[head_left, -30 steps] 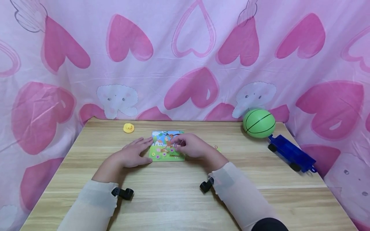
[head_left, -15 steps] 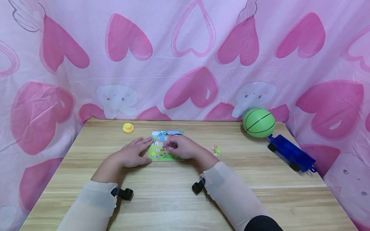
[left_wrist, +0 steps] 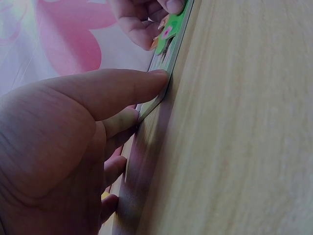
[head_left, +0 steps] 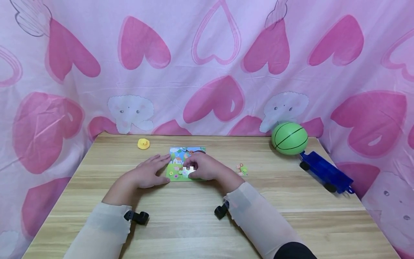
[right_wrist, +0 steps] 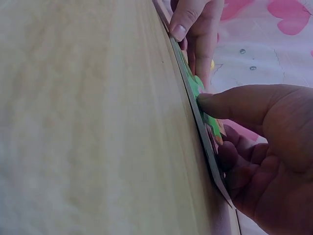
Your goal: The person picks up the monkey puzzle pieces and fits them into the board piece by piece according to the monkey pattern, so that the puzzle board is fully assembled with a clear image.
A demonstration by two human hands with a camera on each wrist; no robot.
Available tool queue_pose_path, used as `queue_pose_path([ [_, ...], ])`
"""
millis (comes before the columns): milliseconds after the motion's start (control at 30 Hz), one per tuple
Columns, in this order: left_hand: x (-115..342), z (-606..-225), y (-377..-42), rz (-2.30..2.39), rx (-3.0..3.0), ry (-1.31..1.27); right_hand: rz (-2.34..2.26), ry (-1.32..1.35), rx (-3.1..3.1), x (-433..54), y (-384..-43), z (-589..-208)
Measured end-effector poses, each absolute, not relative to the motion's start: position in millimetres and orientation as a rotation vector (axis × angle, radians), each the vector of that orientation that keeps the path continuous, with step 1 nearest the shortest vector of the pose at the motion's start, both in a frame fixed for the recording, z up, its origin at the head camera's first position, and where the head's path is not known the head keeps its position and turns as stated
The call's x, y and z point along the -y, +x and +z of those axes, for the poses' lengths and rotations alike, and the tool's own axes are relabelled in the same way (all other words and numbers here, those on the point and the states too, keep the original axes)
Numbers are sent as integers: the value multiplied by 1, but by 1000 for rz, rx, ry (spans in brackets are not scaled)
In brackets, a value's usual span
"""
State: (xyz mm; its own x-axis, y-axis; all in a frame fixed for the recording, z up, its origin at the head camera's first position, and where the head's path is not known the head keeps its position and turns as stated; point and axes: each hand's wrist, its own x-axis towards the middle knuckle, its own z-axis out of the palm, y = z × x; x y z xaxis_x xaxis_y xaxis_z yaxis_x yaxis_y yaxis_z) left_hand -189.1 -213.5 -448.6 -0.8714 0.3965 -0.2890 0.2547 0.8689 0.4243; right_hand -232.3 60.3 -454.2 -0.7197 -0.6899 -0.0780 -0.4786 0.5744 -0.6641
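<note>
A jigsaw puzzle (head_left: 173, 174) with a cartoon garden and house lies flat on the table. My left hand (head_left: 150, 172) rests at its left side, fingers and thumb mostly straight; in the left wrist view the thumb lies on the puzzle's edge. My right hand (head_left: 208, 167) is over the puzzle's right half, covering much of it. Thumb and fingers pinch a green puzzle piece (right_wrist: 211, 122), seen tilted up from the board in the right wrist view. A pale patch of bare backing (head_left: 188, 172) shows beside the right fingers. Another loose puzzle piece (head_left: 242, 169) lies right of that hand.
A yellow rubber duck (head_left: 143, 144) sits at the back left of the wooden table (head_left: 181, 223). At the back right are a green ball (head_left: 289, 138) and a blue toy wagon (head_left: 326, 172). A pink heart-patterned curtain (head_left: 174, 82) hangs behind.
My right hand has moved slightly left over the puzzle, and the loose piece on the right has come into fuller view. Bare backing now shows under the right fingers. My left hand has stayed put.
</note>
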Motion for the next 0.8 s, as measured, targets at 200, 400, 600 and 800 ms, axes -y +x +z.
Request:
queue_pose_path([
  [200,215,-449,-189,534,-2672,487,-817,-947,-2528,-57,-231,-455],
  [400,215,-449,-188,539,-2669,484,-788,-919,-2538,-53,-231,-457],
  [600,215,-449,-188,537,-2669,486,-737,-864,-2563,-52,-230,-456],
  [800,215,-450,-189,537,-2668,486,-737,-878,-2559,-54,-229,-454],
])
